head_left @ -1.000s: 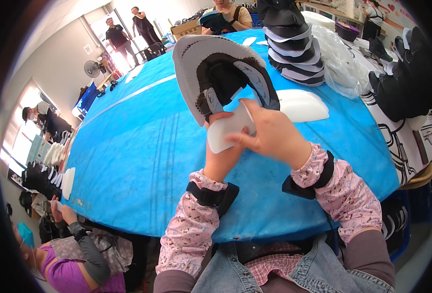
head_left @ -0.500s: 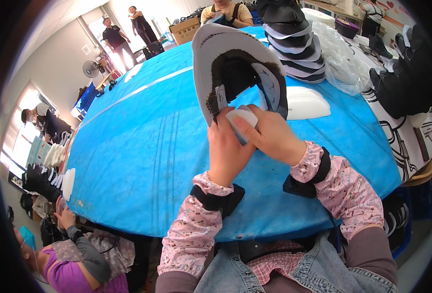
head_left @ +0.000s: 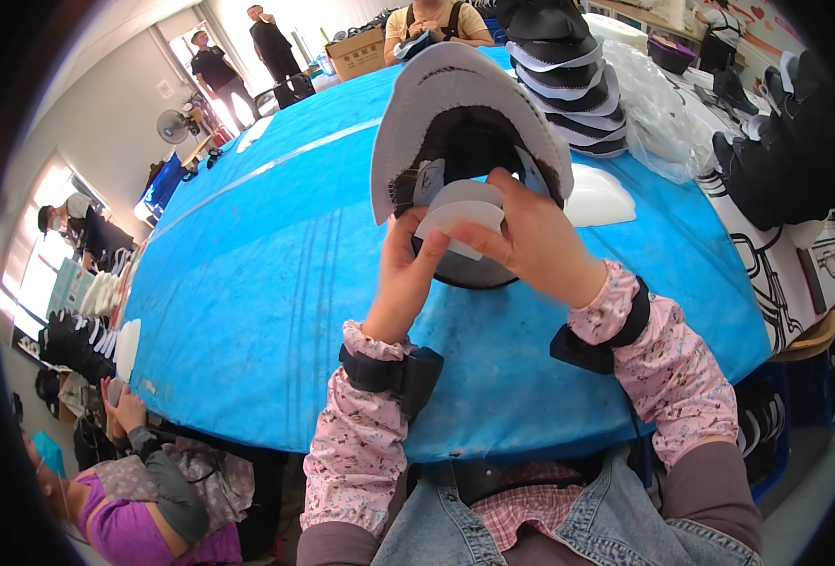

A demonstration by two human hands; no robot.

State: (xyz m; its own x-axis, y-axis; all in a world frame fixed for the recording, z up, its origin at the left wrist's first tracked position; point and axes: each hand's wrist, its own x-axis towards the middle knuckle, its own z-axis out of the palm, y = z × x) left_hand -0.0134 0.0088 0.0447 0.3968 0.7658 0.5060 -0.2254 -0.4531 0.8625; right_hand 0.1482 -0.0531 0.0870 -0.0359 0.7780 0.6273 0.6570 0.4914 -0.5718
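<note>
A cap-like piece with a broad pale brim [head_left: 469, 80] and a dark hollow inside stands over the blue-covered table, its opening facing me. At the near edge of that opening, both hands grip a small white curved pad [head_left: 465, 215], which looks like two layers. My left hand [head_left: 400, 274] is closed on the pad's left side, its thumb on the front. From the right, my right hand [head_left: 550, 236] pinches it, thumb across the front and a finger behind its upper edge. Whether my hidden fingers also hold the cap, I cannot tell.
Right of the cap lies a white curved sheet [head_left: 601, 196] on the blue table cover [head_left: 248, 311]. Behind it rise a stack of black-and-white caps [head_left: 568, 94] and clear plastic bags [head_left: 658, 113]. Black caps [head_left: 795, 151] crowd the far right. A co-worker [head_left: 153, 481] sits at lower left.
My hands have moved apart a little, and the white pad now shows broad side on. The cap has tilted, so its lower rounded part shows below my hands.
</note>
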